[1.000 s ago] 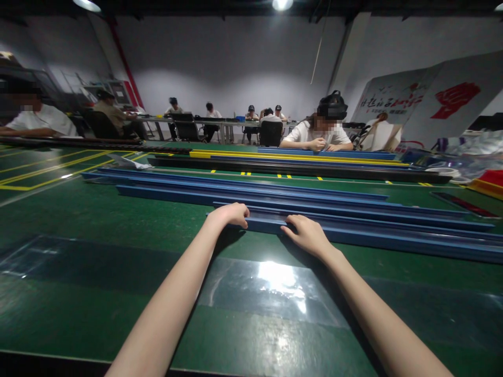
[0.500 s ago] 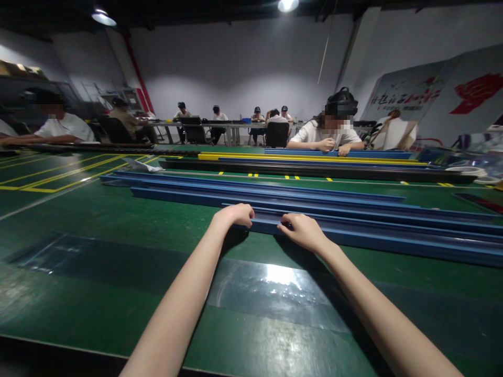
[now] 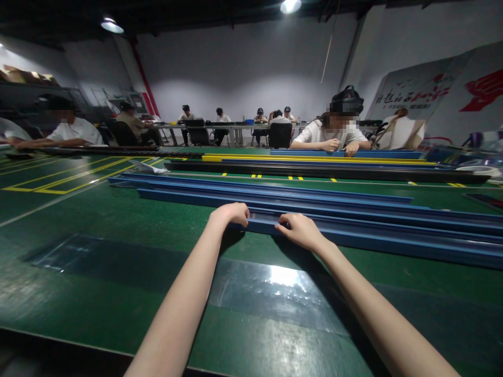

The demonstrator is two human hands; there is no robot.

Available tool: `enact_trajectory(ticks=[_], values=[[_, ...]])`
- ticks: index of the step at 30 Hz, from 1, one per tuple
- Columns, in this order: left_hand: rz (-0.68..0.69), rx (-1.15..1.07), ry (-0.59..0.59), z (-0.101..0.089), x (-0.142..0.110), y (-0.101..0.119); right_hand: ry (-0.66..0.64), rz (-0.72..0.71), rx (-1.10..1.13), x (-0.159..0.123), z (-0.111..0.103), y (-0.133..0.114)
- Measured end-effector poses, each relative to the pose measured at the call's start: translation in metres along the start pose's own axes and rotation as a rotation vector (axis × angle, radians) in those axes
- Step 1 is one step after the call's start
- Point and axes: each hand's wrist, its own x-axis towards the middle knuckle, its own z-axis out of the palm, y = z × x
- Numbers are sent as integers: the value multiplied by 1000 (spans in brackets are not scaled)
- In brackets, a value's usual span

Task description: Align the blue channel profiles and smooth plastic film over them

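A long blue channel-shaped profile (image 3: 377,242) lies lengthwise across the table in front of me. Near its left end, my left hand (image 3: 231,213) is bent at the wrist, with fingers curled over the profile. My right hand (image 3: 299,229) grips the same profile a short way to the right, thumb on the front side and fingers bent over the top. Between the two hands a short stretch of the channel is visible. Some fingertips are hidden inside it. Just behind lie more blue profiles (image 3: 188,198), roughly parallel to it.
Clear plastic film (image 3: 275,293) covers part of the green tabletop (image 3: 129,220). Farther back lie a black profile (image 3: 314,172) and a yellow profile (image 3: 298,158). Across the table a person (image 3: 334,131) in a white shirt works with both hands. Other people sit at tables behind.
The view has turned slightly left, so the background sits farther right. Both hands keep their hold on the blue profile, with the gap between them slightly wider.
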Motion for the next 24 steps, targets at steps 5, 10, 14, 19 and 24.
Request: enact_trajectory(ticks=[5,10,14,19,24], values=[[-19,2,-2,0,0,-2,-3,-16,-5,2,1,-3],[-35,8,-3,0,-1,1,-27,-17,-11,3,0,-6],[-56,18,0,0,-2,2,-40,-21,-17,4,0,-8],[-91,24,-9,1,0,-4,-64,-16,-44,4,2,-10],[-114,46,-16,1,2,-7,-73,-22,-58,5,4,-12]])
